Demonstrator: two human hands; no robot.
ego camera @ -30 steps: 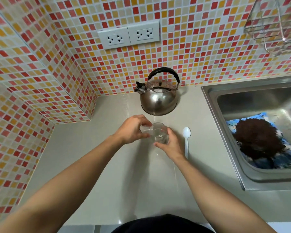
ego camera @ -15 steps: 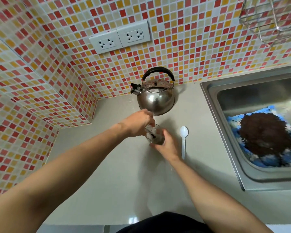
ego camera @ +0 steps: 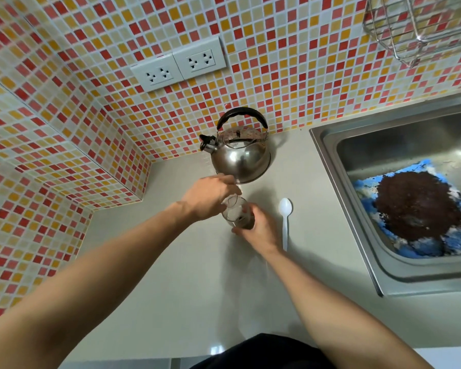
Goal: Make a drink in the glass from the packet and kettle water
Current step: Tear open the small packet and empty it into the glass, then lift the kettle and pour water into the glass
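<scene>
On the pale grey worktop point(ego camera: 186, 262), your right hand point(ego camera: 261, 230) wraps the small clear glass point(ego camera: 237, 215). Your left hand point(ego camera: 210, 195) pinches the packet, barely visible, above it; dark powder now lies inside, so kettle water comes next.

Kettle point(ego camera: 240, 158) behind glass point(ego camera: 237, 215); spoon point(ego camera: 285, 222) right.

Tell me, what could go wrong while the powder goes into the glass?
1. The left hand tips a clear packet right at the rim of the glass, so some dark powder might miss and land on the counter.
2. The right hand steadies the glass from one side only; a bump might tip it.
3. The kettle stands very close behind the left hand. If it is hot, knuckles could brush it.
</scene>
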